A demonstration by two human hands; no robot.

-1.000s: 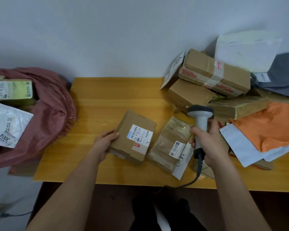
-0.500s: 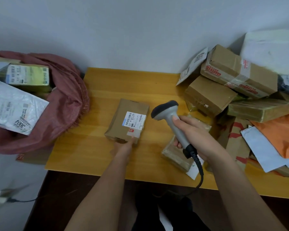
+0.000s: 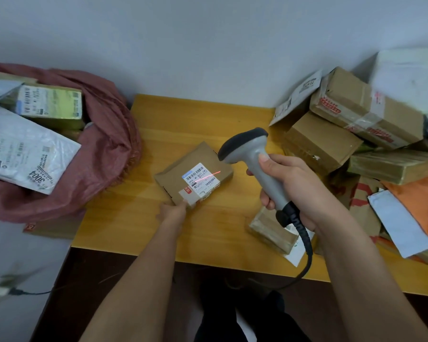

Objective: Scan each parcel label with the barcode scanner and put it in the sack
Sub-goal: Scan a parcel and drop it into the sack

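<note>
Cardboard parcel (image 3: 183, 178) lies flat near the middle of the yellow tabletop (image 3: 208, 119), its white label (image 3: 200, 177) facing up with a thin red scan line running across the barcode. Left hand (image 3: 172, 213) pinches the parcel's near corner, fingers closed on its edge. Right hand (image 3: 292, 191) is wrapped tight around the grey handle of the barcode scanner (image 3: 252, 156), whose dark head tilts down toward the label from just beside the parcel; its black cable (image 3: 307, 248) trails off the front edge. A taped flat packet (image 3: 272, 233) sits under that wrist. Off the tabletop's left end, the reddish sack (image 3: 101, 154) gapes open, holding labelled parcels. A heap of boxes and mailers (image 3: 356, 134) crowds the right end.
</note>
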